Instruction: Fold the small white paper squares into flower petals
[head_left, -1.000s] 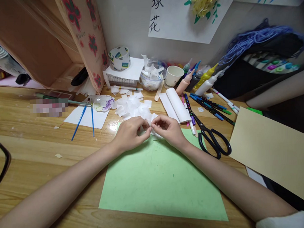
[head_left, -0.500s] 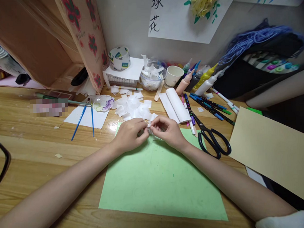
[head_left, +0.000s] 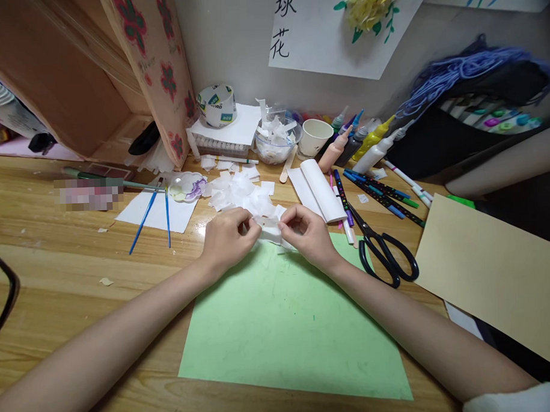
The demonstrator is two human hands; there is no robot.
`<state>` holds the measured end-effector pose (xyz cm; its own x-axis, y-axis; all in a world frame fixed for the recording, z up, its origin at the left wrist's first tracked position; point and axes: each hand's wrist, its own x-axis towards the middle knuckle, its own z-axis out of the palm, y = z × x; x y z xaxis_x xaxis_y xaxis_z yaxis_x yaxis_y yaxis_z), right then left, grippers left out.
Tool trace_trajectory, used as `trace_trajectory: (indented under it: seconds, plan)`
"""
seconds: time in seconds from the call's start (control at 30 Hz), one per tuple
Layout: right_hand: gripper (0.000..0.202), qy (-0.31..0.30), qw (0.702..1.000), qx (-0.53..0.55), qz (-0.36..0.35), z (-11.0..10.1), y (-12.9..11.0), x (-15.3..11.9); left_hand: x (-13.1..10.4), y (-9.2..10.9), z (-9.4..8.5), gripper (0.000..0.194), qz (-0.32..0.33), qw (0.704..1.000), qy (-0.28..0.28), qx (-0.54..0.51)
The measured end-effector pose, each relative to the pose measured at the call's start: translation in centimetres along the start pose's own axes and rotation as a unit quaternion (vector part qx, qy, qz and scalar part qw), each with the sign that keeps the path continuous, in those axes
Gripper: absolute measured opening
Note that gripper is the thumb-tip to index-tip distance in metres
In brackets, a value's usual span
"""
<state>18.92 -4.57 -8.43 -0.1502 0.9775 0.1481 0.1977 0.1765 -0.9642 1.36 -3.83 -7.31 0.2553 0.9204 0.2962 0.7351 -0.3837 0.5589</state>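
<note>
Head view — white paper piece pinched at left end by left hand, at right end by right hand, spanning the gap between — located at far edge of green sheet, just nearside of paper scraps.

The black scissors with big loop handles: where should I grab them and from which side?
I'd probably take the black loop-handled scissors by their two wide loops, bringing the right hand from the near side once it lets go of the small white paper piece. The loops lie toward you; the narrow blade end points away.
</note>
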Motion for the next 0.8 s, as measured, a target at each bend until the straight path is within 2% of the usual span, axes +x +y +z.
trace_trajectory:
  seconds: [0.13, 0.33, 0.37, 0.43, 0.5, 0.57, 0.63, 0.8]
  plan:
    - [0.012, 0.006, 1.0, 0.001, 0.003, -0.02, 0.01, 0.02, 0.02, -0.39, 0.17, 0.023, -0.073, 0.995, 0.06, 0.021]
    - [0.012, 0.008, 1.0, 0.008, 0.005, -0.06, 0.14, 0.1, 0.01, -0.23, -0.01, 0.019, -0.113, 0.99, 0.075, 0.031]
    - [0.012, 0.008, 1.0, 0.008, 0.008, -0.05, 0.16, 0.12, -0.03, -0.1, -0.06, 0.018, -0.1, 0.991, 0.085, 0.028]
    - [0.013, 0.006, 1.0, 0.01, 0.015, -0.03, 0.17, 0.15, -0.1, 0.16, -0.12, 0.016, -0.033, 0.996, 0.086, 0.018]
    - [0.014, -0.003, 1.0, 0.016, 0.022, -0.02, 0.13, 0.17, -0.17, 0.32, -0.11, 0.013, 0.065, 0.997, 0.05, 0.01]
    - [0.015, -0.017, 0.999, 0.023, 0.028, -0.03, 0.02, 0.18, -0.21, 0.36, -0.02, 0.011, 0.137, 0.99, 0.01, 0.01]
    - [0.017, -0.03, 0.999, 0.027, 0.033, -0.05, -0.09, 0.18, -0.23, 0.27, 0.09, 0.012, 0.154, 0.988, -0.002, 0.01]
    - [0.018, -0.033, 0.998, 0.039, 0.034, -0.07, -0.17, 0.2, -0.26, -0.04, 0.13, 0.012, 0.147, 0.989, -0.004, -0.004]
